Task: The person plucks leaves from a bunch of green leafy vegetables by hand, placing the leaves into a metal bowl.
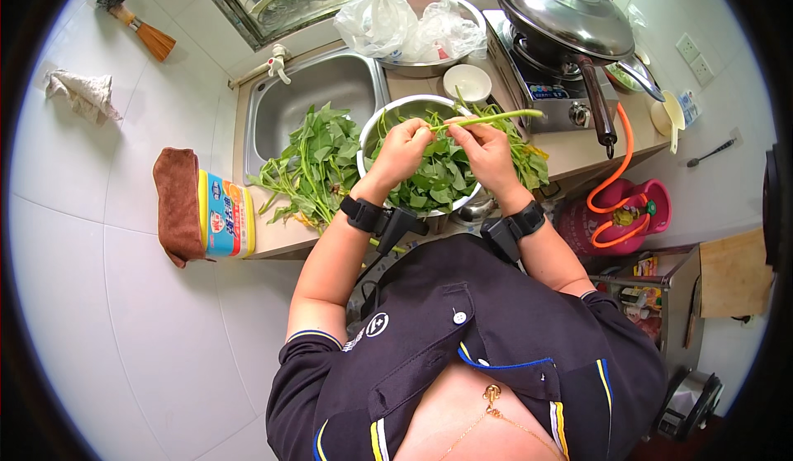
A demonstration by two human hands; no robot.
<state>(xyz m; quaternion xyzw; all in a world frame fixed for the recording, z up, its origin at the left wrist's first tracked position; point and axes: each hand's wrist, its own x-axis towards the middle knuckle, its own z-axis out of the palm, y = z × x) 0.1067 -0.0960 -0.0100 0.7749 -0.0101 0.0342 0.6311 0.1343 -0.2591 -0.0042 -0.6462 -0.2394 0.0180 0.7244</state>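
My left hand [401,149] and my right hand [484,150] meet above a white-rimmed bowl [364,162], both pinching one green vegetable stem [508,116]. The stem's thick end points up to the right, past my right hand. Inside the bowl lie picked green leaves [433,179] and stem pieces. A heap of leafy greens [319,157] with long stalks rests to the left of the bowl, partly over the sink's edge. More greens [526,160], some yellowed, lie right of the bowl, partly hidden by my right hand.
A steel sink [310,86] sits at the back left. Behind the bowl are a small white bowl [467,83] and a basin holding plastic bags [378,24]. A lidded wok [567,12] stands on the gas stove [551,111], its handle jutting forward. An orange hose [626,132] runs to a gas cylinder [576,219].
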